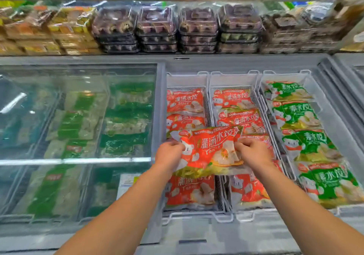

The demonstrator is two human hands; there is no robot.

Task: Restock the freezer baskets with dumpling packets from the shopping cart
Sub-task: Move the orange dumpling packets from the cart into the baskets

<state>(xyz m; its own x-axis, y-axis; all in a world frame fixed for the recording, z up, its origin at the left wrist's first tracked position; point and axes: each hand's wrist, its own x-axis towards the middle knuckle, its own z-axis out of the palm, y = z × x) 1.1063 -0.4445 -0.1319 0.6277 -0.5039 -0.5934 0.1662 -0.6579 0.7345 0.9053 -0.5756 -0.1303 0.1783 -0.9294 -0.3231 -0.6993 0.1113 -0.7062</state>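
Packet: red dumpling packet [208, 150] held over the two left wire baskets [208, 105], long axis left-right, slightly tilted, print upright to viewer.
Left hand [169, 154]: pinches packet's left edge.
Right hand [253, 152]: pinches right edge.
Writing: 灌汤水饺.
Right basket: green packets [307, 142], 素水饺.

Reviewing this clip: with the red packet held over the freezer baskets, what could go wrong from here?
1. The red packet, gripped at its sides by the left hand and right hand, straddles the divider between two red-packet baskets; it might land on the divider wire.
2. It could slip toward the green packets in the right-hand basket.
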